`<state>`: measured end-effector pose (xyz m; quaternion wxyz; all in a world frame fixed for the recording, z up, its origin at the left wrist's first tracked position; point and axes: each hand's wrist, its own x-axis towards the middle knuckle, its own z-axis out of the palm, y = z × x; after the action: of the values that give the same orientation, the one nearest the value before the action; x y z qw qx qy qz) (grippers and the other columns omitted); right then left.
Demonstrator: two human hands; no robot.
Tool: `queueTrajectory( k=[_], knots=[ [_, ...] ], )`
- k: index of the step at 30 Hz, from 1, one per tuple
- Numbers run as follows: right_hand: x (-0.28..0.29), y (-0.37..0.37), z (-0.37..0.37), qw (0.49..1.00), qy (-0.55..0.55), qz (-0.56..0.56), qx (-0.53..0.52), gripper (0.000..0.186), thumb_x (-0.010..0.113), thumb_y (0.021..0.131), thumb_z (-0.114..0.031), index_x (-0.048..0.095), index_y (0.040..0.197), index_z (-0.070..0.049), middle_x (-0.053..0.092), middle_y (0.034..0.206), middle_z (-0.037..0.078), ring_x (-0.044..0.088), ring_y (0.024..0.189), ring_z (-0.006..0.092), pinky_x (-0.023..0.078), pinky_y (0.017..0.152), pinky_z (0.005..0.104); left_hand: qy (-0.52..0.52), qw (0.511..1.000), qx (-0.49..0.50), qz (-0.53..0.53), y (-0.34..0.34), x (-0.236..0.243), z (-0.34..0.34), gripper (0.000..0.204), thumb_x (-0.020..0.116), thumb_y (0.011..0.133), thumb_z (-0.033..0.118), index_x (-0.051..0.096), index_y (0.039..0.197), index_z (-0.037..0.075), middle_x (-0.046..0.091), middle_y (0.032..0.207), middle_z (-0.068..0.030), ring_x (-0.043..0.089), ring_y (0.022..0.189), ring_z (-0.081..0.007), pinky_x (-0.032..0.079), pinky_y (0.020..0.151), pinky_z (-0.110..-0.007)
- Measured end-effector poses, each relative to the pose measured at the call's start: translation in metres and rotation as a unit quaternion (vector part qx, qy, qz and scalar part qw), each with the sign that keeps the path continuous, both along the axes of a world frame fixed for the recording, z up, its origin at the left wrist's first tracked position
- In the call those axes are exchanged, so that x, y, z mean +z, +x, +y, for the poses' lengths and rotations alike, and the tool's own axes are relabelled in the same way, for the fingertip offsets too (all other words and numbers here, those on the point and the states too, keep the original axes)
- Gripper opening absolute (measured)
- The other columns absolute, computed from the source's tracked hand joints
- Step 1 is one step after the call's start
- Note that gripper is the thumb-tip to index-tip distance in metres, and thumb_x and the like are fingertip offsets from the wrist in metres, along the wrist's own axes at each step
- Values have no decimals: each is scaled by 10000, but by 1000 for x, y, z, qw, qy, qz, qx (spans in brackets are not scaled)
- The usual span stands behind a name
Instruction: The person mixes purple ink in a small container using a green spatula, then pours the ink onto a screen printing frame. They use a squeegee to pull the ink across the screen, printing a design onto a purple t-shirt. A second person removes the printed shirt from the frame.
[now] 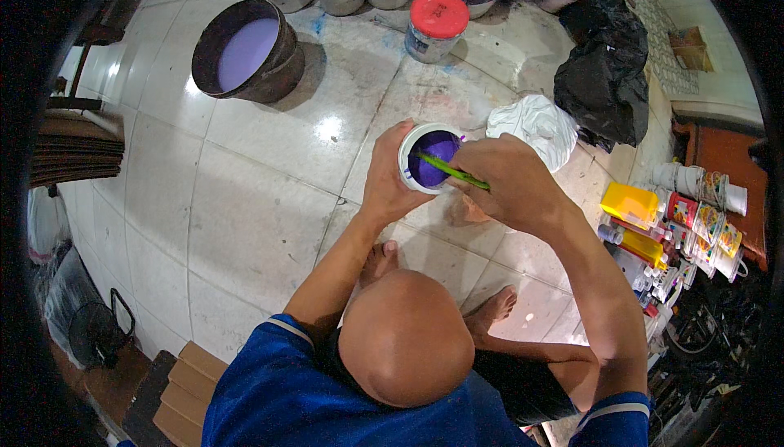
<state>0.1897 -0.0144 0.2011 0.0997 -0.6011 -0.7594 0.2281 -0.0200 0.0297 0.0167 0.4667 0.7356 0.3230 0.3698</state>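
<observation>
Both hands raised: left hand around cup.

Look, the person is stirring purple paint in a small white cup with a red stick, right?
Not quite: the stick is green, not red. The head view shows the left hand holding the small white cup of purple paint while the right hand holds the green stick in it.

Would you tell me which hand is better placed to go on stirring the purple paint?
The right hand: it grips the green stick whose tip is in the purple paint, while the left hand holds the small white pot.
</observation>
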Motion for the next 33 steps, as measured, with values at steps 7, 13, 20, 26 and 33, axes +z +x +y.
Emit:
queueTrajectory(
  k=[7, 13, 20, 26, 33],
  knots=[
    [2, -2, -4, 999, 31, -38, -9, 127, 725, 912, -224, 728, 922, -98, 737, 901, 130, 720, 891, 372, 518, 784, 475, -18, 1000, -10, -7, -2, -1, -2, 1115, 1024, 632, 250, 443, 1566, 64, 518, 1559, -196, 502, 1435, -406, 413, 1198, -490],
    [4, 0, -4, 997, -14, -73, 14, 127, 761, 886, -218, 729, 938, -107, 731, 898, 112, 723, 892, 361, 517, 776, 461, -34, 999, 0, 16, -4, 1, -6, 1144, 1033, 613, 253, 437, 1572, 68, 514, 1562, -194, 494, 1444, -403, 409, 1203, -490],
    [5, -4, -2, 998, -39, -47, 17, 130, 765, 888, -218, 733, 943, -105, 739, 911, 129, 726, 906, 358, 524, 784, 469, -1, 999, -4, 33, -7, -1, -4, 1206, 1061, 594, 209, 405, 1599, 88, 515, 1530, -157, 554, 1400, -307, 453, 1191, -419],
    [3, -7, -1, 999, -3, -26, 35, 140, 754, 892, -231, 728, 934, -100, 745, 879, 134, 731, 880, 366, 528, 783, 479, -45, 999, -10, 22, -11, -1, -9, 1184, 1038, 593, 241, 422, 1591, 75, 509, 1555, -189, 490, 1444, -395, 411, 1210, -474],
    [-2, -8, 0, 996, 55, -38, 57, 145, 748, 912, -230, 712, 861, -99, 747, 879, 129, 729, 886, 359, 527, 775, 490, -60, 997, -12, 36, -17, -1, -12, 1182, 1037, 597, 238, 425, 1594, 71, 524, 1529, -170, 522, 1421, -352, 430, 1198, -449]
  ],
)
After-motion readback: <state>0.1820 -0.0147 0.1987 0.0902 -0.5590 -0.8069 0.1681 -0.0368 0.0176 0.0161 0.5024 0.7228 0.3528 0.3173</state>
